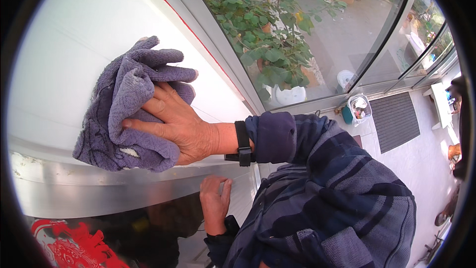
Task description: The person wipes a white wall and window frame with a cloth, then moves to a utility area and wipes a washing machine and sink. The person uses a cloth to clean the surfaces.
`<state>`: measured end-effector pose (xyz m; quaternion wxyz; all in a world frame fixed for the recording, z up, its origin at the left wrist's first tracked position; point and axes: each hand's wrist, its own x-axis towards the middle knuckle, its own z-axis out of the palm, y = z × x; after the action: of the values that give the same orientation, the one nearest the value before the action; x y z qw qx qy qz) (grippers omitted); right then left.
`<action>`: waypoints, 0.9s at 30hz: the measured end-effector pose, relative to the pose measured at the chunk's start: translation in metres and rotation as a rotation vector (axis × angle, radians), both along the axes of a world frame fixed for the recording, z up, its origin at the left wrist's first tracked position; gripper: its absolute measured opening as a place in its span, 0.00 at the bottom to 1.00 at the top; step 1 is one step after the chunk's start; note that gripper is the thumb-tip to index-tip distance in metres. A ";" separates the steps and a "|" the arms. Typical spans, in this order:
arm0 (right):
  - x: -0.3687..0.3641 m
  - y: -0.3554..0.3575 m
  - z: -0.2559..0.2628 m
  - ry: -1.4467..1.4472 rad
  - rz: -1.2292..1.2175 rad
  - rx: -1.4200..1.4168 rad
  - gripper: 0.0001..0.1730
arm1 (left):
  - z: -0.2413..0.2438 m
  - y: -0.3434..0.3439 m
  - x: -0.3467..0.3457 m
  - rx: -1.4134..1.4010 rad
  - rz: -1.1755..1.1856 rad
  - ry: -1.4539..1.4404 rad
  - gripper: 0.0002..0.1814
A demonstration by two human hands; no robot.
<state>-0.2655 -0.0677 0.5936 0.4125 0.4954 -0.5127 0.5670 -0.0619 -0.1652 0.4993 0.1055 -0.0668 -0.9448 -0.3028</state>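
My right hand (186, 123) is spread over a bunched purple-grey towelling cloth (130, 111), pressing it against a white wall surface (74, 56). The cloth is folded, with finger-like lobes at its top and a small white patch near its lower edge. A black strap is around the right wrist. Lower down, my left hand (216, 197) is raised beside a dark glossy pane (167, 227), fingers loosely bent and thumb apart, with nothing seen in it. Whether it touches the pane or the metal edge is unclear.
A metal-framed window (223, 37) stands close to the right arm, with potted plants beyond the glass. A red decoration (74, 243) is on the dark pane. On the tiled floor are a lined bin (359, 108), a ribbed mat (396, 119) and a white stool (440, 104).
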 end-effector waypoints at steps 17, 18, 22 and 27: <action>-0.009 0.005 -0.231 -1.335 0.072 -0.154 0.44 | -0.009 0.013 0.010 -0.018 0.132 -0.141 0.07; -0.019 0.008 -0.249 -1.458 0.017 -0.104 0.43 | -0.009 0.015 0.008 -0.026 0.138 -0.149 0.06; -0.060 0.025 -0.298 -1.857 0.250 -0.126 0.45 | -0.013 0.028 0.001 -0.033 0.200 -0.163 0.06; -0.094 0.038 -0.276 -1.991 0.232 -0.210 0.42 | -0.017 0.039 -0.002 -0.046 0.231 -0.151 0.07</action>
<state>-0.3598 -0.0296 0.3177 -0.2196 -0.1959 -0.5201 0.8018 -0.0643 -0.1264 0.4824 0.0667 0.0631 -0.9582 -0.2710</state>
